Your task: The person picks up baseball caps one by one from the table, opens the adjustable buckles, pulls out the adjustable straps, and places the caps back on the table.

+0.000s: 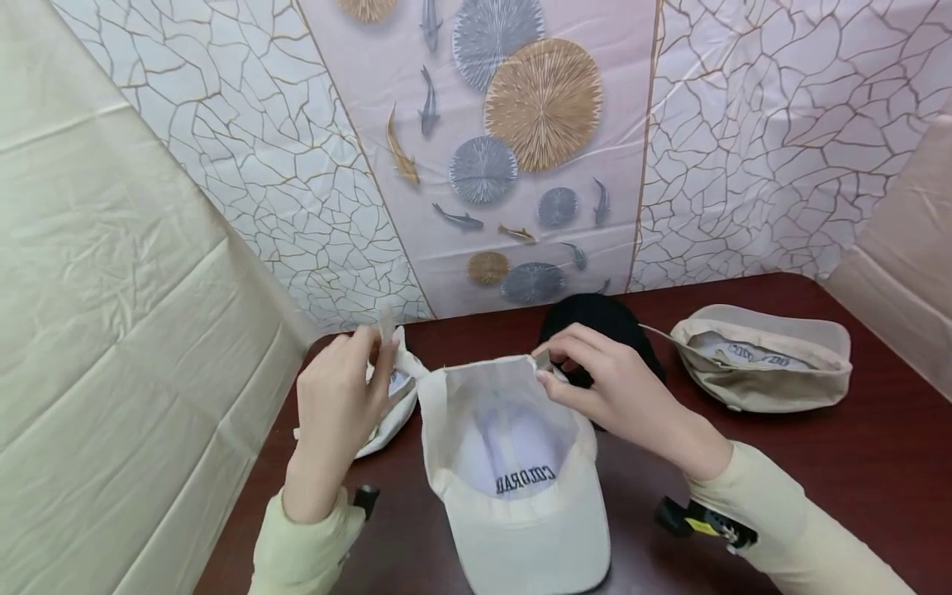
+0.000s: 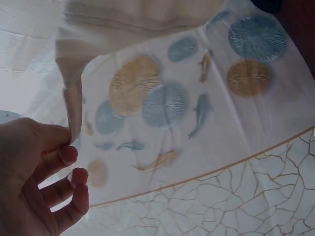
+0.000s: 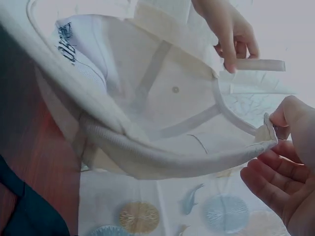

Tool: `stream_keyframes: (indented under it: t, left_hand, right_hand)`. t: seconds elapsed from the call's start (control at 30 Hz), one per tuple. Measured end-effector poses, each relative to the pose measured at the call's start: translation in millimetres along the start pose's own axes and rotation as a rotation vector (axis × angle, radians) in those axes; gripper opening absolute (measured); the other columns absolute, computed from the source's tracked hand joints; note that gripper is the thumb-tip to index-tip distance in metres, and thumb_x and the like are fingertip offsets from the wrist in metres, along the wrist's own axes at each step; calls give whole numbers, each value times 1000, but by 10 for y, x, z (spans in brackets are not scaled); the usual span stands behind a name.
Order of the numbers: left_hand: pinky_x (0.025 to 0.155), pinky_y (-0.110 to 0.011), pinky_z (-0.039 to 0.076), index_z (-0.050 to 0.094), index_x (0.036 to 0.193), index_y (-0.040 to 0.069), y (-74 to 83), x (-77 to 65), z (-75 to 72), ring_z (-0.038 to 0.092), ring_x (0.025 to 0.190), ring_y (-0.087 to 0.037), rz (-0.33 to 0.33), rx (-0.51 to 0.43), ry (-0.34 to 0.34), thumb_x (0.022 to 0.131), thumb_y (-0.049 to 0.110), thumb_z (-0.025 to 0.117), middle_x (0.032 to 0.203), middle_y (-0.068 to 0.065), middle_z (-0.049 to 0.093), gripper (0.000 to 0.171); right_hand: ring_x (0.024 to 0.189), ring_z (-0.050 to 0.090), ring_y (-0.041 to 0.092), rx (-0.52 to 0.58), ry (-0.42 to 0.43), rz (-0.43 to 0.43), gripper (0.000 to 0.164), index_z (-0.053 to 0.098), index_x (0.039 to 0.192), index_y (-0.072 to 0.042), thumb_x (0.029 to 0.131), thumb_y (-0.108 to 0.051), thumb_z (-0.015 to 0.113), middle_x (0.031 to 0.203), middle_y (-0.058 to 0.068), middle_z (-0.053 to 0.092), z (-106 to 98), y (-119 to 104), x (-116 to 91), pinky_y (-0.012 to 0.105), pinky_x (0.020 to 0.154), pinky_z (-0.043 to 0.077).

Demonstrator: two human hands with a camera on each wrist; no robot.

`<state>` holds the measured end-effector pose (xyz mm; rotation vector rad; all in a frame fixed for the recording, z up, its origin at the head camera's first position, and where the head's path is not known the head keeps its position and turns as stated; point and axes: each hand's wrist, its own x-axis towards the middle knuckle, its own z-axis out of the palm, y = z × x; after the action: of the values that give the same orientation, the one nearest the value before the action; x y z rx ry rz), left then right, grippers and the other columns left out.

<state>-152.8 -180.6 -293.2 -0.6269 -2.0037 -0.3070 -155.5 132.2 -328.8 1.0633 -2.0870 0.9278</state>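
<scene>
A cream baseball cap hangs open side up between both hands, brim toward me, with dark stitched letters showing in reverse inside its crown. At the back opening, my left hand pinches one adjustment strap between thumb and forefinger, and the strap's free end sticks out past the fingers. My right hand pinches the short strap on the opposite side of that opening, its other fingers loosely bent. In the right wrist view the cap's inside shows seams and an eyelet.
Behind my right hand sits a black cap. A beige cap lies upturned at the right back of the dark red table. Another white cap is partly hidden behind my left hand. Patterned cloth hangs along the back.
</scene>
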Motion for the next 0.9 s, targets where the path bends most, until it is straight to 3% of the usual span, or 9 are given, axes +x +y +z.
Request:
stream_keyframes:
  t: [0.13, 0.33, 0.4, 0.53, 0.6, 0.7, 0.8, 0.9]
  left_hand:
    - [44, -40, 37, 57, 87, 7, -154, 199, 109, 51, 54, -23, -94, -4, -27, 98, 20, 68, 66, -6, 58, 19]
    - [56, -47, 48, 59, 91, 4, -156, 448, 93, 64, 71, -30, -113, -64, 78, 101, 21, 64, 78, -13, 64, 20]
    - [62, -48, 50, 59, 93, 4, -108, 449, 56, 65, 75, -31, -101, -97, 124, 102, 20, 62, 82, -14, 65, 19]
    - [69, -43, 53, 57, 102, -1, -2, 244, 2, 68, 81, -28, -45, -237, 143, 107, 21, 52, 91, -12, 70, 22]
    - [70, -35, 51, 55, 108, -3, 61, 100, -43, 67, 80, -21, -19, -350, 94, 108, 23, 48, 95, -9, 72, 27]
    - [75, -26, 48, 52, 112, -4, 172, -149, -125, 63, 82, -12, -31, -541, -75, 109, 24, 44, 96, -2, 73, 29]
    - [74, -20, 47, 52, 109, 3, 293, -433, -163, 60, 80, -6, -51, -629, -284, 109, 18, 45, 92, 3, 71, 17]
    - [69, -16, 48, 52, 104, 11, 417, -720, -114, 60, 75, -1, -37, -632, -491, 106, 12, 51, 86, 9, 66, 3]
  right_hand:
    - [86, 62, 8, -15, 3, 39, 19, 69, 111, -9, 92, -10, 73, 102, -2, 63, 72, 180, 185, 28, 70, 53]
    - [90, 65, 13, -12, 60, 55, 24, 67, 119, -7, 95, -10, 71, 111, 4, 63, 118, 333, 429, 34, 75, 55]
    - [93, 66, 14, -4, 75, 16, 26, 67, 120, -7, 95, -9, 71, 115, 5, 63, 125, 336, 450, 34, 78, 56]
    - [94, 65, 14, 26, 69, -108, 24, 67, 120, -5, 97, -15, 68, 118, 7, 63, 201, 289, 336, 29, 79, 55]
    - [94, 64, 13, 50, 56, -186, 23, 67, 117, -5, 100, -20, 63, 117, 7, 63, 215, 220, 245, 25, 79, 53]
    - [94, 62, 12, 96, 5, -289, 24, 68, 114, -6, 102, -24, 58, 115, 5, 63, 212, 89, 88, 22, 79, 50]
    - [99, 62, 11, 131, -101, -348, 22, 67, 114, -7, 102, -22, 57, 116, 3, 63, 212, -19, -109, 22, 82, 50]
    - [103, 63, 9, 106, -237, -377, 22, 66, 117, -10, 103, -24, 56, 117, 0, 63, 229, -60, -366, 22, 84, 51]
